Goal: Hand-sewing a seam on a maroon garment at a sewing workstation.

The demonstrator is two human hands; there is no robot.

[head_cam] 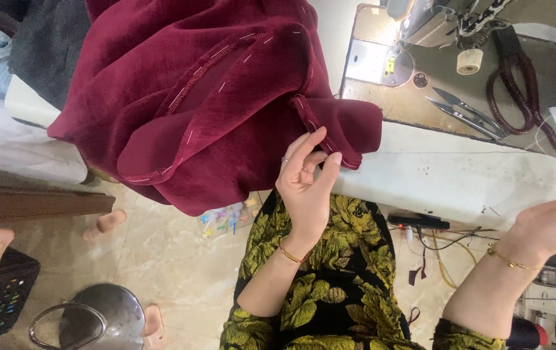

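A yellow-and-black floral garment covers the lap nearest the camera, and from it both forearms rise, each with a thin gold bracelet. The left hand (305, 185) is raised at the bench (459, 175) edge, its grip closed in a pinch on the folded hem corner of the dark red velvet fabric (206, 97). The right hand (553, 223) is held out to the right, well apart from the cloth; the state of its grip cannot be told, since the fingers are cut off by the frame edge. The fabric is draped from the upper left down to the pinched corner, its long axis running diagonally, the hemmed flap pointing right toward the sewing machine (433, 19). White basting stitches are seen along its seams. It is judged that the heavy overhanging bulk could drag the corner from the pinch, or a basting thread could be snagged. Farther off lie thread snips (466, 113) and red-handled scissors (518, 81).
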